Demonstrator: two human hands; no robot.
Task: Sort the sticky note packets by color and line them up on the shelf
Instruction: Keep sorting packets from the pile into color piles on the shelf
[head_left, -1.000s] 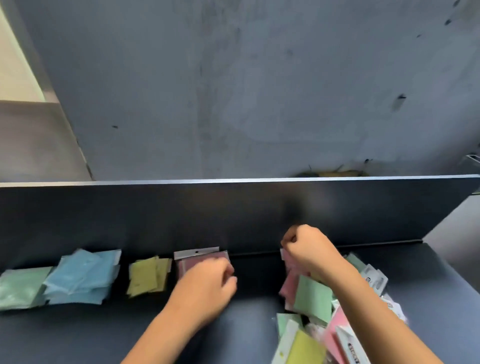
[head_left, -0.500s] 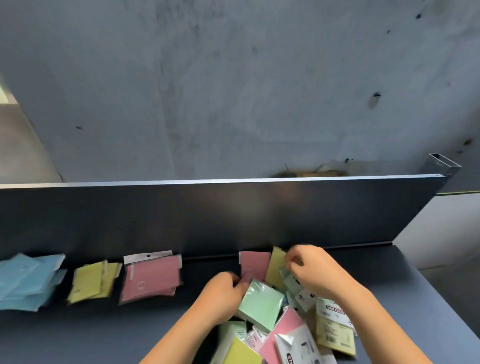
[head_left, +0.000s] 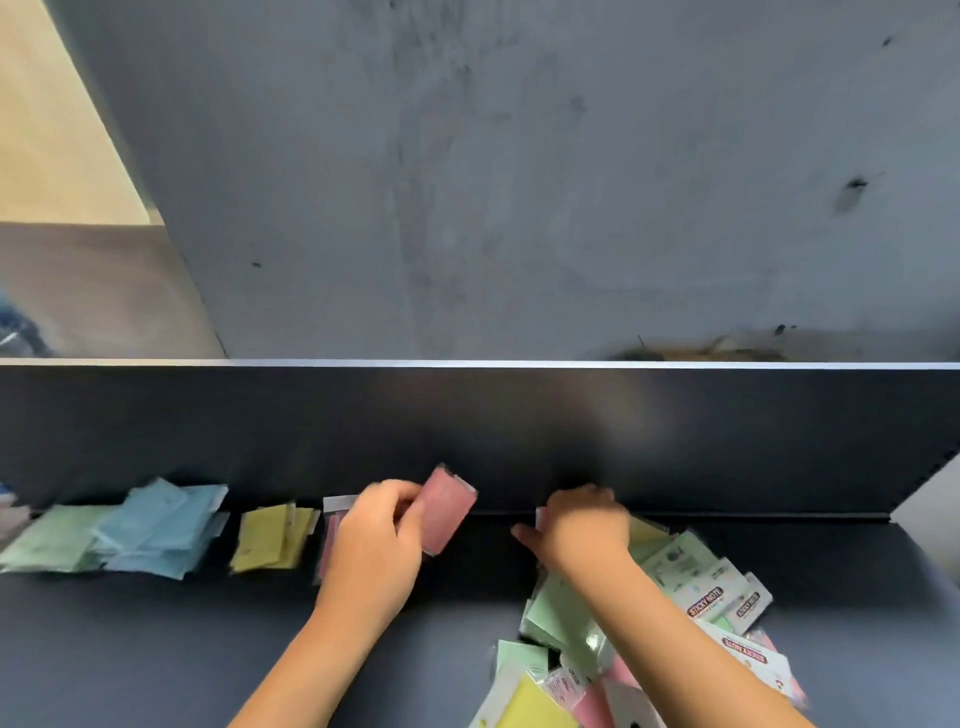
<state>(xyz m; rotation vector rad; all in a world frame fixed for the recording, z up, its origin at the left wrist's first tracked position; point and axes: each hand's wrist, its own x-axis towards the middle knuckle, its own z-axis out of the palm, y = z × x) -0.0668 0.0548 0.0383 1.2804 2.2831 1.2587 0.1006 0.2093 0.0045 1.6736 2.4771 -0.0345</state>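
Your left hand pinches pink packet, tilted, above pink stack beside yellow stack — likely headed there. Your right hand rests on mixed pile; grip unclear. All on shelf.

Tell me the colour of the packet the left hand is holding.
Pink. The left hand grips a pink sticky note packet, clearest in the head view.

Stained grey wall, cream panel
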